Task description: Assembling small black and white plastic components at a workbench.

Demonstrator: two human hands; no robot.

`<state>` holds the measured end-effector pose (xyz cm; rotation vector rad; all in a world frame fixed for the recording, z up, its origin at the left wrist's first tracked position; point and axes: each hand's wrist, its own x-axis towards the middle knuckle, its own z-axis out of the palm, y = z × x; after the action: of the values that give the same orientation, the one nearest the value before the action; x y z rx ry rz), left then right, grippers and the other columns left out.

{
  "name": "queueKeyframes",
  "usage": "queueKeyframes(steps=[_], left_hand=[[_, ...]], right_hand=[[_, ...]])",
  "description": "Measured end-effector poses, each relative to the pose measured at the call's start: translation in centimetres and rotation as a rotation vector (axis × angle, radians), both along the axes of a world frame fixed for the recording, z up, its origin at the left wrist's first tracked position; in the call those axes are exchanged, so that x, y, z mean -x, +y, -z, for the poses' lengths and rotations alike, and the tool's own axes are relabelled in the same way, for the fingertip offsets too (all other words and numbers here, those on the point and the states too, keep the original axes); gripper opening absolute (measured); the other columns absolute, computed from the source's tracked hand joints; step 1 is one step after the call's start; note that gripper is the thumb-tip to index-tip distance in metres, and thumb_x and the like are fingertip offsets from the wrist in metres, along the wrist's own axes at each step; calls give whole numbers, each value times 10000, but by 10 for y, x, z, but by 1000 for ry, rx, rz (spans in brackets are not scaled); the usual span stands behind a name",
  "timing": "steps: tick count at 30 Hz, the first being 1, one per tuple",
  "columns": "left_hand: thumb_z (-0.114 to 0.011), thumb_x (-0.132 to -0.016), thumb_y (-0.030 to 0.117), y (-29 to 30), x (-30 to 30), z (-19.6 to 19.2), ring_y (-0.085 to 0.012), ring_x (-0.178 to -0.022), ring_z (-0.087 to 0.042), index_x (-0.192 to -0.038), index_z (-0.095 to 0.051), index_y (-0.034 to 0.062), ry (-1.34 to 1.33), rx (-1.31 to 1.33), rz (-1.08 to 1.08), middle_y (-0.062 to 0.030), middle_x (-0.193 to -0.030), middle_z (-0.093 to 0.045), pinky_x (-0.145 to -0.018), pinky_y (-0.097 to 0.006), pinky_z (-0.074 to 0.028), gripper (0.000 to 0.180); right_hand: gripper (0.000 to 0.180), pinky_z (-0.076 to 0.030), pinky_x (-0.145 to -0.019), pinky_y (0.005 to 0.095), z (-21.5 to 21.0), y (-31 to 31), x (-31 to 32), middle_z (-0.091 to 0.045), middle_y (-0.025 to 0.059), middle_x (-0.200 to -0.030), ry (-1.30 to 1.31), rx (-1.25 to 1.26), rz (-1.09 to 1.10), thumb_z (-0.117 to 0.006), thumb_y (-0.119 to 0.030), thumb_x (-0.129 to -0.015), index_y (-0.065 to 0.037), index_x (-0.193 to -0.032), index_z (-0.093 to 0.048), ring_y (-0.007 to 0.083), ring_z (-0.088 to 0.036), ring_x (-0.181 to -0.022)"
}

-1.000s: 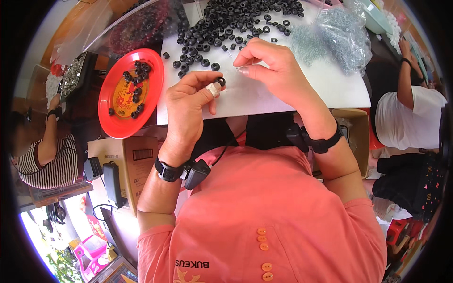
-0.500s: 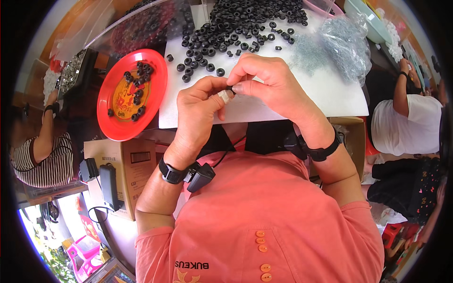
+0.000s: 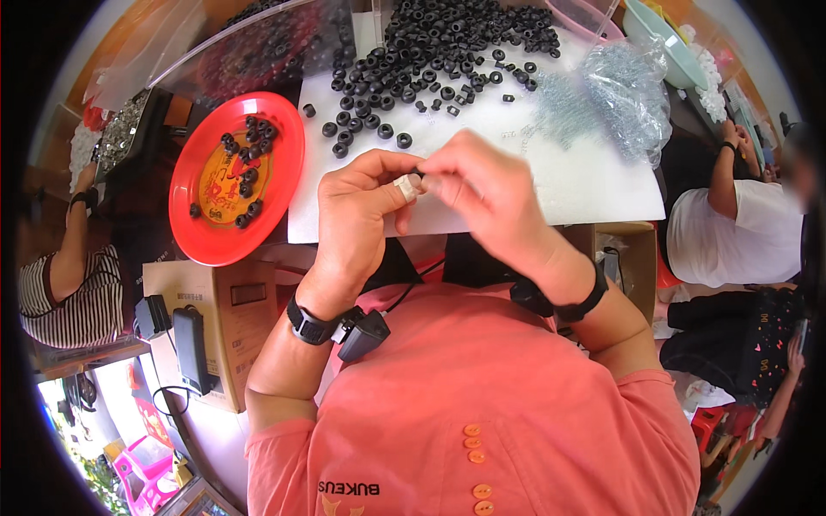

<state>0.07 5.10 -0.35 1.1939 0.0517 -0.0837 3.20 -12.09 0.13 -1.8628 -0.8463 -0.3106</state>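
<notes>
Both hands closed together since 1 s ago; left hand (image 3: 361, 206) and right hand (image 3: 482, 193) pinch 1 small black ring (image 3: 416, 175) — keep fingertips steady, aligned.

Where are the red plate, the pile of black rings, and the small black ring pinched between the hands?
red plate (image 3: 203, 249), head view, bare lower rim
pile of black rings (image 3: 447, 39), head view, pile's middle
small black ring (image 3: 416, 176), head view, visible edge between fingertips
</notes>
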Motion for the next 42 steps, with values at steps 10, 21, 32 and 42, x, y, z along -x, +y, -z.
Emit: queueKeyframes(steps=[10,21,32,42], left_hand=[[-627,-889,-31,3,0,1,-87,-689,-565,-1038,-667,-54,-15,-166,53,-93,-900,-679,-519,-209,-422,156],[-660,-889,3,3,1,4,-67,-677,-545,-1085,-682,-49,-59,-194,47,-68,-921,-680,-539,-200,-425,204],[-667,-888,10,3,4,6,-60,-669,-540,-1075,-691,-35,-54,-244,45,-60,-903,-690,-539,-197,-424,194],[-657,-873,0,-2,3,5,-44,-588,-493,-1065,-710,-12,-89,-227,14,-11,-822,-670,-532,-193,-398,200]], right_hand=[[95,-516,-645,455,-34,-16,-72,-671,147,-786,-250,712,332,-624,-97,-785,-75,-869,-661,337,-669,-773],[124,-525,-659,455,-24,-7,-92,-698,122,-811,-235,1022,213,-626,-116,-792,-86,-900,-681,335,-687,-782],[104,-528,-654,447,-39,-17,-48,-633,109,-853,-413,977,237,-641,-78,-773,-47,-869,-617,324,-668,-783],[93,-487,-696,400,-6,-27,-27,-624,90,-798,-492,820,242,-615,-87,-726,-46,-798,-656,283,-641,-780]])
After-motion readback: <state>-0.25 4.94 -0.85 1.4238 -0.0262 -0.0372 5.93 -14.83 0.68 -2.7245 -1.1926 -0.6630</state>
